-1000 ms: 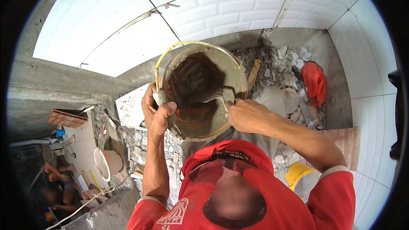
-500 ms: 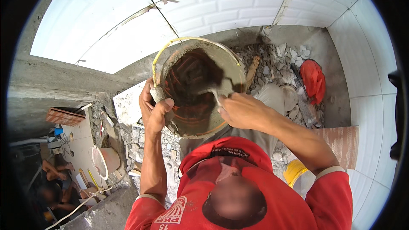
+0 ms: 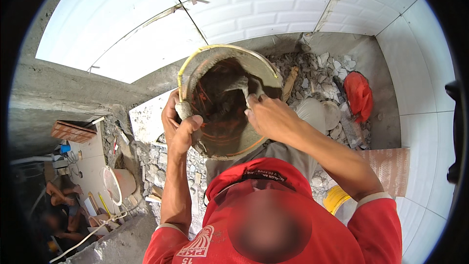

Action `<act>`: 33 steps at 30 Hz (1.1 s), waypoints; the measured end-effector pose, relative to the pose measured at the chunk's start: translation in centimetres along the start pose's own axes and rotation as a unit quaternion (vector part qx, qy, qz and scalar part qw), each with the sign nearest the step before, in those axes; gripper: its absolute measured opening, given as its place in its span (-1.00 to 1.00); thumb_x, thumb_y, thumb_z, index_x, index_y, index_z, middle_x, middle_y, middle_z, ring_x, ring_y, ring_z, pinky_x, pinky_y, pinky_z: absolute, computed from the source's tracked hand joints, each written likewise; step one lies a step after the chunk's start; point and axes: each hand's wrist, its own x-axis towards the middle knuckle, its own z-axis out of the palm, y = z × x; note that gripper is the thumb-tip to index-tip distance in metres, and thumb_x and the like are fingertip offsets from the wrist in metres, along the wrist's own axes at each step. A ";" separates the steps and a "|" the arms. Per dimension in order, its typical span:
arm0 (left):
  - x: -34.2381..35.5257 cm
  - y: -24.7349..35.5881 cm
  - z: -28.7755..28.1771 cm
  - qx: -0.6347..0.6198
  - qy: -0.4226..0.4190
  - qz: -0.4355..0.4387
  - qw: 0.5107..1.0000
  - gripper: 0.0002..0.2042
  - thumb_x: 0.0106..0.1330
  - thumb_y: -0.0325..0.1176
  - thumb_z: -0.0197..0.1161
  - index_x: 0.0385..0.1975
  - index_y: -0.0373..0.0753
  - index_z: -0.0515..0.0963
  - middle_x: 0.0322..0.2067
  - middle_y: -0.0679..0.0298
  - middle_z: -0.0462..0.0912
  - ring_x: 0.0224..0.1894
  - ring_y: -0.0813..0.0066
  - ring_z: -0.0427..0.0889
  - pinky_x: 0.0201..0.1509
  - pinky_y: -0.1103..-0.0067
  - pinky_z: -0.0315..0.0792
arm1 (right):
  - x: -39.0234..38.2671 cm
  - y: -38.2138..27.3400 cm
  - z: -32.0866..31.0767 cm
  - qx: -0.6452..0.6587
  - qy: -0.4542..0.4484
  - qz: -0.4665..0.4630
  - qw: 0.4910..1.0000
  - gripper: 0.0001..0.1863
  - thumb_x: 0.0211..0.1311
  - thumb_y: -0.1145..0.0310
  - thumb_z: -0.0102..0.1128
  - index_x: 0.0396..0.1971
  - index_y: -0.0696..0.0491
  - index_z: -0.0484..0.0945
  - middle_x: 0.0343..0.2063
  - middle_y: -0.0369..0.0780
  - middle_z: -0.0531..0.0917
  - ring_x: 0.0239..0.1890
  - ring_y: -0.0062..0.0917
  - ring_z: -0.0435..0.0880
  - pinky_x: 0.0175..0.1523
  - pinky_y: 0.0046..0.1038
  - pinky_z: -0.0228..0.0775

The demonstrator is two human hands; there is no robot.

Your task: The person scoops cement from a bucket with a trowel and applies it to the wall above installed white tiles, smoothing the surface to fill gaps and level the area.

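A mortar-caked bucket (image 3: 268, 71) tilts in front of me, its yellow wire handle (image 3: 215, 47) arching over the far rim. My left hand (image 3: 178, 129) is closed on the left side of the rim, thumb on top, beside a lump of hardened mortar (image 3: 183, 109). Inside the bucket lies dark wet mortar (image 3: 220, 110), with orange streaks of the wall showing through. My right hand (image 3: 268, 117) grips a mortar-coated trowel (image 3: 239, 84) by its handle at the right of the opening. The far part of its blade is hard to make out in the mortar.
White tiled walls stand ahead and to the right. Broken rubble (image 3: 312, 68), a red cloth or bag (image 3: 358, 96) and a yellow container (image 3: 336, 199) lie around me. At the left are another bucket (image 3: 128, 186), a cable (image 3: 88, 238) and a seated person (image 3: 63, 215).
The trowel has moved up and away from me inside the bucket, and my right hand has turned with it. My left hand keeps its hold on the rim.
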 end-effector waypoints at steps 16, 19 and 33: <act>-0.2 0.3 0.3 -0.012 0.011 -0.010 1.000 -0.37 -0.09 -0.31 0.33 0.11 -0.41 0.57 -0.20 0.32 0.61 -0.26 0.59 0.55 -0.13 0.61 0.45 | -2.3 0.3 1.4 -0.035 -0.185 0.018 0.982 -0.59 0.49 0.33 0.05 -0.05 0.48 0.53 -0.46 0.22 0.70 -0.38 0.10 0.80 -0.25 0.02 0.69; -0.3 0.2 0.6 -0.016 0.038 -0.008 0.999 -0.37 -0.06 -0.32 0.34 0.13 -0.41 0.56 -0.29 0.36 0.61 -0.39 0.61 0.55 -0.24 0.63 0.49 | -3.0 0.7 0.4 -0.009 -0.239 0.024 0.971 -0.59 0.50 0.30 0.05 -0.04 0.43 0.55 -0.46 0.20 0.71 -0.35 0.11 0.79 -0.20 0.01 0.69; -0.9 -0.2 0.7 0.002 0.017 -0.002 1.000 -0.40 -0.12 -0.30 0.35 0.02 -0.42 0.59 -0.14 0.32 0.60 -0.09 0.52 0.49 0.14 0.56 0.34 | -2.6 0.7 0.8 0.009 -0.168 0.062 0.984 -0.61 0.48 0.32 0.05 -0.01 0.40 0.53 -0.42 0.25 0.70 -0.34 0.13 0.78 -0.21 0.02 0.69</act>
